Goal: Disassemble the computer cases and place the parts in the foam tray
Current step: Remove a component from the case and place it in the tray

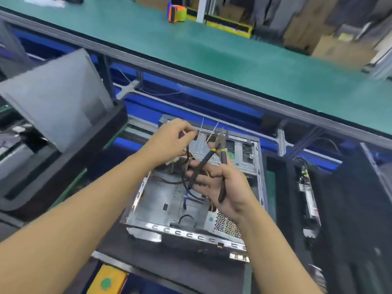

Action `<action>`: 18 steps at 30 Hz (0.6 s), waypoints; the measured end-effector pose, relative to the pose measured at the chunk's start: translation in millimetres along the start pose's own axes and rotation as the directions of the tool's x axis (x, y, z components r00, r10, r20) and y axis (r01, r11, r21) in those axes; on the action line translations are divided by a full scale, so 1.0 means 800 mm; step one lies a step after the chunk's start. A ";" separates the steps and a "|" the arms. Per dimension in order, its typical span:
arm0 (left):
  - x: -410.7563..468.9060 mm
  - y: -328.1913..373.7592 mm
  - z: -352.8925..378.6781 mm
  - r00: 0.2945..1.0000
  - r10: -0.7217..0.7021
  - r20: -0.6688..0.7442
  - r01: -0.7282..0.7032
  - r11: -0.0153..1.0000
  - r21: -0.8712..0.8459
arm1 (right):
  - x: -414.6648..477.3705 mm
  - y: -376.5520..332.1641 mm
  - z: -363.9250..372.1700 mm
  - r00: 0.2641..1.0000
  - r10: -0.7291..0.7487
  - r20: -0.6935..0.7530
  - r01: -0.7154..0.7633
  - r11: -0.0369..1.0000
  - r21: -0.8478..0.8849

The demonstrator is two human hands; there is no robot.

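Hands: left hand (pixel 171 136) was raised over the case, its fingertips pinching a wire bundle (pixel 189 154) bound with white cable ties (pixel 212 134). The right hand (pixel 220 185) gripped side cutters (pixel 207 159), handles spread, jaws at the ties. Computer case (pixel 161 198): lay opened on a dark mat, directly below both hands. Black foam tray (pixel 63 166): stood left of the case, and a grey panel (pixel 59 96) leaned in it. Green table (pixel 212 54): ran beyond and bore an orange tape dispenser (pixel 177 12).
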State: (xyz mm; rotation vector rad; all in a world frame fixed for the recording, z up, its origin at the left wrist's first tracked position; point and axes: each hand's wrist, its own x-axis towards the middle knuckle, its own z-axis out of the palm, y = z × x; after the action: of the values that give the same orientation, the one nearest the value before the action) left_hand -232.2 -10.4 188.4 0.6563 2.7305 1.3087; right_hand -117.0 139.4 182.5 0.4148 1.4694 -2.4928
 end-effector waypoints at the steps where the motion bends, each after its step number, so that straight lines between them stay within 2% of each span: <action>1: 0.004 -0.014 -0.001 0.999 -0.017 0.045 0.017 1.000 -0.001 | 0.000 0.000 0.000 1.000 0.016 -0.025 -0.016 1.000 -0.009; 4: 0.006 -0.048 0.005 0.979 -0.060 0.196 0.065 0.998 -0.019 | -0.001 0.003 0.000 0.998 0.025 -0.053 -0.024 0.999 0.028; 6: 0.005 -0.062 0.009 0.973 -0.042 0.228 0.059 0.996 -0.069 | -0.002 0.006 0.001 0.998 0.015 -0.054 -0.012 0.999 0.043; 9: 0.002 -0.075 0.012 0.984 -0.048 0.173 0.078 0.982 -0.171 | -0.005 0.011 0.003 0.998 -0.013 -0.057 0.016 0.999 0.039; 13: -0.002 -0.084 0.018 0.993 -0.083 0.089 0.101 0.971 -0.217 | -0.010 0.020 0.006 0.998 -0.003 -0.056 0.001 0.999 -0.045; 18: -0.007 -0.087 0.018 0.975 0.094 0.199 -0.080 0.994 -0.074 | -0.019 0.027 0.011 0.995 0.032 -0.094 -0.048 0.985 -0.167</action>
State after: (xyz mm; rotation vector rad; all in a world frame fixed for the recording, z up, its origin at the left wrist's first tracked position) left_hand -248.5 -40.4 125.8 0.8608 2.5128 1.2649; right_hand -96.9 122.0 174.1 0.5269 1.6751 -2.3229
